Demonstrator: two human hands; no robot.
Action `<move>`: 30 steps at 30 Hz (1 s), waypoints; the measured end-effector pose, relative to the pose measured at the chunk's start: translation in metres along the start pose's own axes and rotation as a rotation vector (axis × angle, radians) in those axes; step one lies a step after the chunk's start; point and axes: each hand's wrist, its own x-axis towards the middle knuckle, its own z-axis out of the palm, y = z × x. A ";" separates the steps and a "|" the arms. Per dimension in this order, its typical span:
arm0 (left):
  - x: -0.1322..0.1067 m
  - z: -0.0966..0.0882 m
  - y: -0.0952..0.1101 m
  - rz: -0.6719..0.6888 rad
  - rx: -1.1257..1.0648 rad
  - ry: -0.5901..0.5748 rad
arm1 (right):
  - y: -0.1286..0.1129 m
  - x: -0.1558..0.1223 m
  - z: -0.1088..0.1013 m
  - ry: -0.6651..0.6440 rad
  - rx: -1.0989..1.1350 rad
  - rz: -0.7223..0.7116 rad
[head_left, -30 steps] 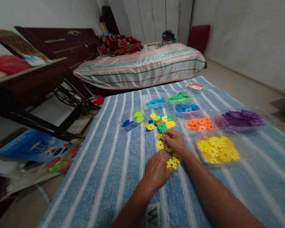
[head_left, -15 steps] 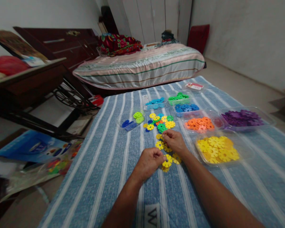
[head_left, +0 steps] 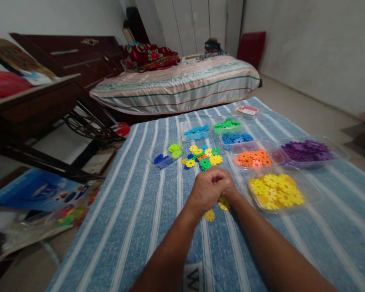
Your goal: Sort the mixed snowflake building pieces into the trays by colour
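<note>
My left hand is closed, held up against my right hand, whose fingers are mostly behind it. Both sets of fingers are bent inward and meet. The yellow flower-shaped interlocking disc seen in my left fingertips earlier is hidden by the hands; what my right fingers hold cannot be made out. Below the hands lie a yellow disc and another yellow disc, partly covered by my right wrist. Just beyond is a loose cluster of mixed discs, among them a green disc and a pale yellow disc.
Clear tubs stand around: yellow discs, orange discs, purple discs, blue discs, green discs, light-blue discs. At left, one tub holds dark-blue discs and lime discs. A striped cloth covers the surface.
My hands were apart, the left pinching a yellow disc near the loose yellow ones. Now the left has moved up and right against the right hand, and that disc is out of sight.
</note>
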 end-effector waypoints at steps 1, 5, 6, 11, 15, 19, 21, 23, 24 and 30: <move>0.000 -0.003 -0.010 0.022 0.120 0.044 | 0.000 0.003 0.002 -0.031 0.020 -0.010; -0.007 -0.007 -0.036 0.048 0.409 0.063 | 0.002 0.009 0.009 -0.074 0.121 0.011; -0.010 -0.007 -0.040 0.039 0.436 0.063 | 0.001 0.009 0.010 -0.065 0.141 0.025; -0.019 -0.005 -0.045 -0.035 0.577 -0.034 | -0.008 0.006 0.009 -0.043 0.210 0.128; -0.022 0.002 -0.043 -0.068 0.714 -0.105 | -0.016 0.006 0.007 -0.057 0.260 0.196; -0.023 0.011 -0.041 -0.050 0.792 -0.110 | -0.019 0.006 0.006 -0.033 0.285 0.183; -0.023 0.014 -0.043 -0.044 0.789 -0.109 | -0.019 0.006 0.006 -0.025 0.288 0.183; -0.023 0.015 -0.047 -0.038 0.767 -0.099 | -0.019 0.006 0.006 -0.030 0.290 0.189; -0.023 0.014 -0.050 -0.044 0.748 -0.086 | -0.019 0.006 0.006 -0.034 0.291 0.193; -0.020 -0.005 -0.066 -0.130 0.403 -0.032 | -0.013 0.007 0.008 -0.053 0.288 0.201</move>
